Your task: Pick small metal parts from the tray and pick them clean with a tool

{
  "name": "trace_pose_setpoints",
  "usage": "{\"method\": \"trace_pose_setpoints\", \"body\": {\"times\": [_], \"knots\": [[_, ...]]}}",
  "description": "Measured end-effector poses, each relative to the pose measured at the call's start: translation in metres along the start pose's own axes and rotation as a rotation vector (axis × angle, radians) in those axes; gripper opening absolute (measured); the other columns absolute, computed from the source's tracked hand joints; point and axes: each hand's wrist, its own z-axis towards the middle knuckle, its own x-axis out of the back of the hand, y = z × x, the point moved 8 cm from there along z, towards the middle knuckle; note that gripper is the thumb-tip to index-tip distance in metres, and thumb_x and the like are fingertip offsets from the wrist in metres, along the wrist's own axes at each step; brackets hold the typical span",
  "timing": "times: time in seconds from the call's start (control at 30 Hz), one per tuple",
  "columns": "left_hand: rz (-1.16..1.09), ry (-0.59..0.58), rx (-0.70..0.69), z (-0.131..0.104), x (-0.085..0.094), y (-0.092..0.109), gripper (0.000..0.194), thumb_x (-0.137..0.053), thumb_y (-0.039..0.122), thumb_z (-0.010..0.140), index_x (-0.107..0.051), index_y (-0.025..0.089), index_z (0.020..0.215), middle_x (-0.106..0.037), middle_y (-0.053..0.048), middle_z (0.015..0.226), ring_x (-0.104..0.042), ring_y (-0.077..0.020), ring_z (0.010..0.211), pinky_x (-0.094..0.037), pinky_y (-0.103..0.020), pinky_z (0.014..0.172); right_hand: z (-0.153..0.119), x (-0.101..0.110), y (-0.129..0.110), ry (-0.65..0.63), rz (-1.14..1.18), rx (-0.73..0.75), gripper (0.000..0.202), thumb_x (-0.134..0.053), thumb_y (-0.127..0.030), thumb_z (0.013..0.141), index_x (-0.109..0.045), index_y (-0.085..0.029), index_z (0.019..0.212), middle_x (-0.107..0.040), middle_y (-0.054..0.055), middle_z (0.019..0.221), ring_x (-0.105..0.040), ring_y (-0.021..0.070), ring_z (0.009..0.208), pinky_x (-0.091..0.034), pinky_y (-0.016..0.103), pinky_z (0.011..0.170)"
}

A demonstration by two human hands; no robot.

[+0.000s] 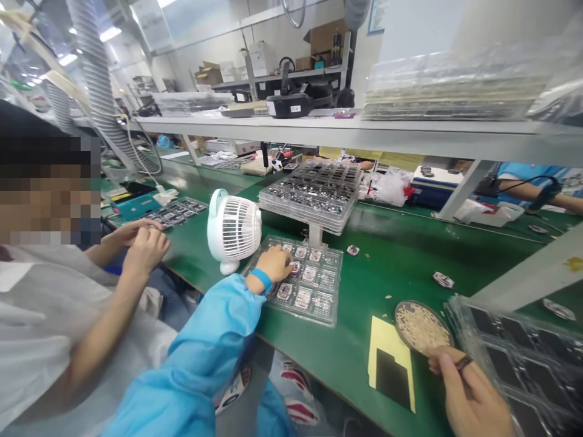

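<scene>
My left hand (273, 264), in a blue sleeve and wristband, reaches over a clear plastic tray (331, 311). Its fingers are closed at a small round-cornered electronic part (295, 268) in one of the pockets. Similar parts (302, 297) sit in the other pockets. At the lower right, my right hand (476, 391) has thumb and fingers drawn together at the near rim of a round dish (421, 326) heaped with tiny beige pieces. A dark band crosses one finger. Whatever lies between those fingertips is too small to make out.
A white fan (234, 229) stands left of the tray, near a seated co-worker's hands (146, 246). Stacked trays of parts (310, 191) rise behind. Yellow paper with a dark sheet (392, 370) lies before the dish; trays of dark rectangles (514, 346) flank it. A shelf (341, 130) spans above.
</scene>
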Motion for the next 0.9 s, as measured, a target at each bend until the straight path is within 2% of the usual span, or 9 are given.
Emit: {"method": "trace_pose_setpoints", "body": {"times": [0.07,0.2,0.37,0.47,0.53,0.6,0.7,0.8,0.9], "knots": [[0.05,-0.039,0.005,0.005,-0.002,0.005,0.025,-0.073,0.035,0.078,-0.075,0.022,0.099,-0.063,-0.013,0.108,-0.055,-0.0348,0.115,-0.044,-0.044,0.097,-0.004,0.0,-0.01,-0.025,0.008,0.084,0.03,-0.056,-0.047,0.095,-0.07,-0.022,0.086,-0.07,0.008,0.094,-0.068,0.0276,0.089,-0.05,0.036,0.085],[0.105,-0.096,-0.033,0.012,-0.004,0.015,0.026,-0.073,0.036,0.075,-0.073,0.021,0.096,-0.064,-0.014,0.109,-0.055,-0.0358,0.114,-0.044,-0.044,0.094,-0.01,-0.002,-0.014,-0.052,-0.021,0.129,0.029,-0.058,-0.043,0.095,-0.068,-0.022,0.079,-0.066,0.008,0.087,-0.066,0.0257,0.083,-0.049,0.035,0.078],[0.063,-0.142,-0.126,0.016,-0.007,0.018,0.023,-0.067,0.031,0.075,-0.066,0.021,0.095,-0.068,-0.007,0.091,-0.064,-0.0282,0.091,-0.048,-0.035,0.08,-0.016,-0.002,0.012,-0.056,0.12,-0.17,0.038,-0.049,-0.048,0.1,-0.07,-0.02,0.086,-0.068,0.007,0.079,-0.065,0.0211,0.066,-0.052,0.032,0.063],[-0.1,-0.018,-0.102,0.013,0.001,0.021,0.032,-0.055,0.03,0.081,-0.063,0.021,0.111,-0.07,-0.003,0.087,-0.064,-0.0236,0.074,-0.048,-0.033,0.071,-0.016,-0.015,0.01,-0.164,0.317,-0.229,0.029,-0.061,-0.047,0.094,-0.067,-0.019,0.091,-0.067,0.006,0.082,-0.065,0.0193,0.067,-0.054,0.029,0.061],[-0.398,0.071,-0.072,0.006,0.007,0.035,0.033,-0.053,0.032,0.081,-0.065,0.021,0.11,-0.07,-0.003,0.09,-0.063,-0.0216,0.073,-0.048,-0.031,0.069,-0.013,-0.021,0.003,-0.213,0.371,-0.193,0.023,-0.066,-0.042,0.092,-0.068,-0.019,0.091,-0.069,0.007,0.091,-0.068,0.0217,0.082,-0.056,0.031,0.072],[-0.825,-0.048,-0.046,-0.003,-0.006,0.066,0.028,-0.059,0.034,0.077,-0.065,0.02,0.101,-0.07,-0.003,0.086,-0.065,-0.0204,0.071,-0.049,-0.029,0.064,-0.01,-0.025,0.001,-0.229,0.372,-0.189,0.019,-0.065,-0.038,0.093,-0.069,-0.02,0.092,-0.07,0.008,0.096,-0.068,0.0232,0.092,-0.056,0.033,0.081],[-1.34,-0.483,-0.044,-0.026,-0.043,0.145,0.032,-0.07,0.03,0.07,-0.059,0.02,0.099,-0.067,0.0,0.074,-0.067,-0.0196,0.067,-0.05,-0.027,0.059,-0.008,-0.031,0.006,-0.247,0.328,-0.244,0.018,-0.064,-0.037,0.094,-0.069,-0.02,0.099,-0.072,0.008,0.097,-0.071,0.0225,0.088,-0.057,0.034,0.082],[-1.437,-0.807,-0.096,-0.053,-0.075,0.212,0.03,-0.071,0.028,0.072,-0.063,0.017,0.099,-0.067,0.0,0.073,-0.066,-0.017,0.064,-0.053,-0.029,0.062,-0.006,-0.036,0.007,-0.281,0.289,-0.243,0.015,-0.064,-0.035,0.094,-0.069,-0.021,0.098,-0.073,0.006,0.096,-0.071,0.0223,0.086,-0.057,0.034,0.081],[-1.312,-0.818,-0.145,-0.066,-0.101,0.234,0.023,-0.072,0.03,0.075,-0.066,0.014,0.09,-0.068,-0.003,0.073,-0.064,-0.0158,0.064,-0.05,-0.026,0.06,-0.005,-0.037,0.007,-0.291,0.285,-0.232,0.013,-0.063,-0.033,0.095,-0.069,-0.022,0.098,-0.073,0.006,0.097,-0.071,0.0217,0.087,-0.057,0.034,0.082]]}}
